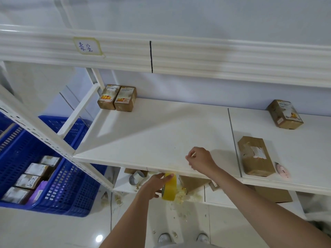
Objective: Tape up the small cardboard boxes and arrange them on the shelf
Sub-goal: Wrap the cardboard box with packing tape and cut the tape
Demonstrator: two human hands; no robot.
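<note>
At a white shelf [161,133], blue crate [59,190] of boxes on the floor left, two taped boxes [117,98] far left, two more boxes [256,156] right, left hand [154,187] gripping a yellow tape roll [170,187] below the near edge, right hand [200,159] curled, pinching a thin strip.

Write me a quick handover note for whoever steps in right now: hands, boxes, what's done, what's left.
Left hand grips the yellow tape roll below the shelf edge. Right hand pinches something thin, likely the tape end, above the shelf.
Two boxes stand together at the back left; one box back right; a larger box front right.
Left: more boxes wait in the blue crate.
</note>
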